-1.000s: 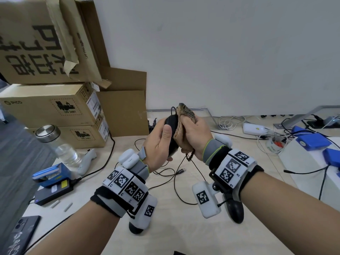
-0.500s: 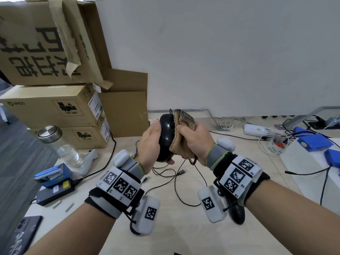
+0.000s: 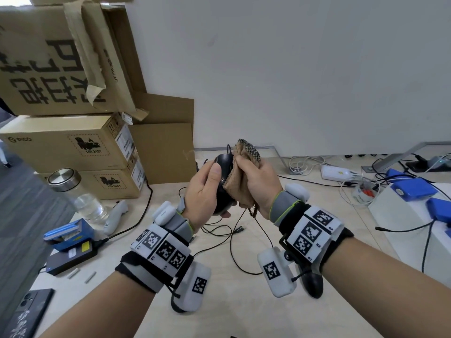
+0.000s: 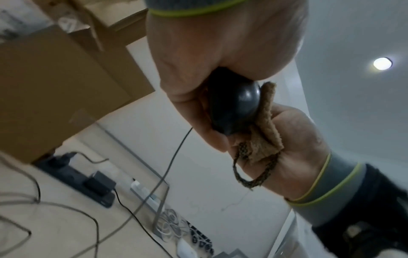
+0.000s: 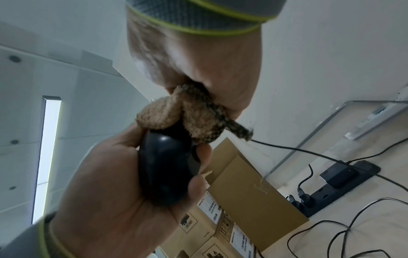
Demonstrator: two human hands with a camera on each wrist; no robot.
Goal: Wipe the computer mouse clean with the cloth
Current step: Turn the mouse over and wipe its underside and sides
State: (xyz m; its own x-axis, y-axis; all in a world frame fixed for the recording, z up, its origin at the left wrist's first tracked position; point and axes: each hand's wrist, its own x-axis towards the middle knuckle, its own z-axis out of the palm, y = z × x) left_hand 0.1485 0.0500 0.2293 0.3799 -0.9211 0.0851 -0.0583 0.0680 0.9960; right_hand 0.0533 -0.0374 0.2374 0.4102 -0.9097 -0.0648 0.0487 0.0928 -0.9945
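My left hand (image 3: 207,189) grips a black corded computer mouse (image 3: 224,167) upright in the air above the desk, thumb along its near side. In the left wrist view the mouse (image 4: 234,108) shows between my curled fingers. My right hand (image 3: 256,181) holds a bunched tan cloth (image 3: 238,184) with a dark woven edge and presses it against the mouse's right side. The right wrist view shows the cloth (image 5: 176,111) on the top end of the mouse (image 5: 165,171). The mouse's cable (image 3: 234,242) hangs down to the desk.
Stacked cardboard boxes (image 3: 70,145) stand at the left. A glass bottle (image 3: 80,198), a blue stapler (image 3: 68,232) and a dark phone (image 3: 26,311) lie at the desk's left edge. Loose cables, a white charger (image 3: 338,173) and blue boxes (image 3: 412,189) sit at the right.
Both hands have stayed raised together with the mouse. The cloth has shifted along the mouse's right side, first down and then up towards its top end.
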